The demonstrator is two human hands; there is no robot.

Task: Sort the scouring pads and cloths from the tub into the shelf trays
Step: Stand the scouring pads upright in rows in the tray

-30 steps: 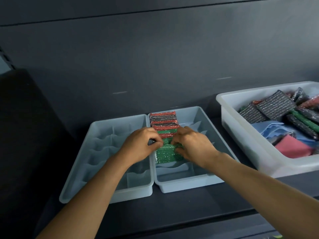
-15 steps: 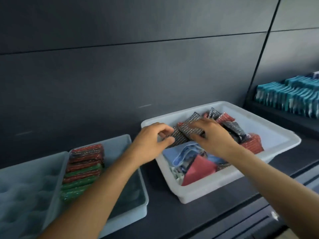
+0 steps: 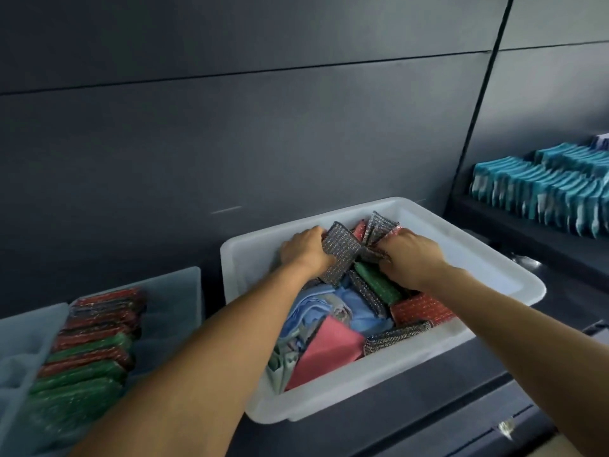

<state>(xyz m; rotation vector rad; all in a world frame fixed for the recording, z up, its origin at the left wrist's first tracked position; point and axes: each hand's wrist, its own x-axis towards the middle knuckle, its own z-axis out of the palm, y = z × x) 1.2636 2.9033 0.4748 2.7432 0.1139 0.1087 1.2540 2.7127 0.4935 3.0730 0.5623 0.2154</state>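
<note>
Now both hands have left the shelf tray [image 3: 178, 291] for the white tub [image 3: 329, 407]: left hand [image 3: 304, 250] grips a grey scouring pad [image 3: 341, 252], right hand [image 3: 410, 260] pinches a pad bunch [image 3: 379, 230]. Next batch starting; blue cloths [image 3: 309, 311] remain in tub.

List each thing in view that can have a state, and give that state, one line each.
left hand, gripping silver scouring pad
right hand, gripping fanned grey pads
silver scouring pad, tilted up from the pile
white tub, part full
pink cloth, lying flat in tub
blue cloth, crumpled in tub
shelf tray, part filled with row of pads on edge
</note>
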